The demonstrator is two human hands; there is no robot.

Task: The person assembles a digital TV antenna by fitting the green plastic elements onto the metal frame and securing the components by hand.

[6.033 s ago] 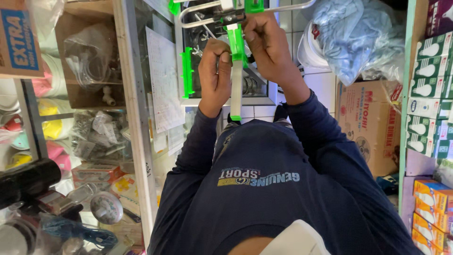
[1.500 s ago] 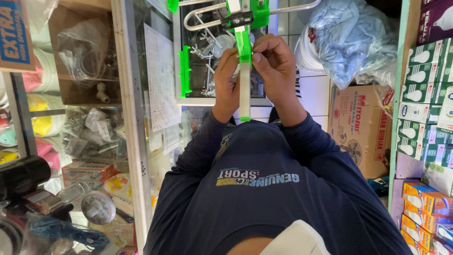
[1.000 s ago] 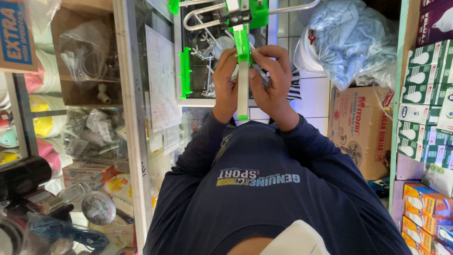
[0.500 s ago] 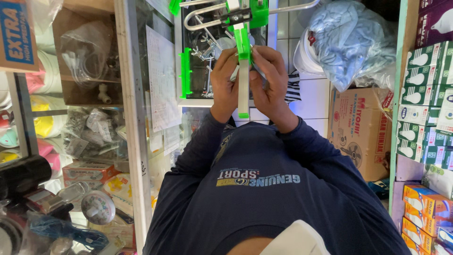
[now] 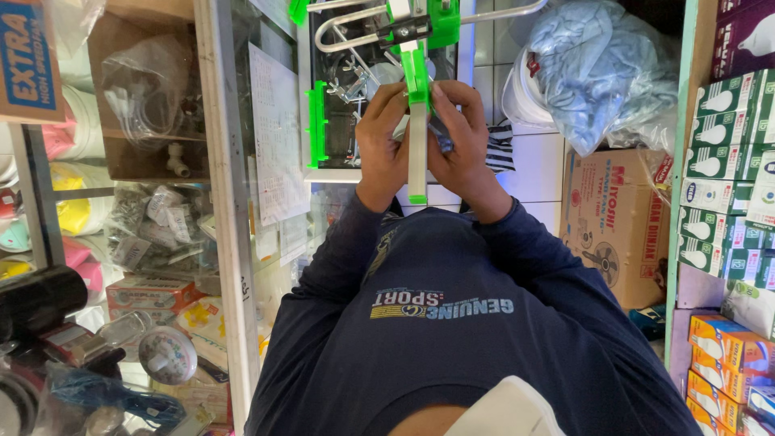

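A brown cardboard carton (image 5: pixel 615 226) with red lettering and a line drawing of a fan is sitting on the floor at the right; white-and-green bulb boxes (image 5: pixel 725 169) are stacking on the shelf beside it, with orange-and-blue boxes (image 5: pixel 731 359) lying below them. A blue-and-orange carton (image 5: pixel 28 60) is showing at upper left; a white printed sheet (image 5: pixel 277 133) is hanging on the glass cabinet; small red-and-white packs (image 5: pixel 145 292) are lying inside it.

Two hands are counted: left (image 5: pixel 386 147) and right (image 5: pixel 462 153), closed from both sides on one white bar (image 5: pixel 417 153). One green clip (image 5: pixel 317 123) is noted left of the fingers, one blue bag (image 5: pixel 599 69) to their right, one carton (image 5: pixel 617 214) below it.
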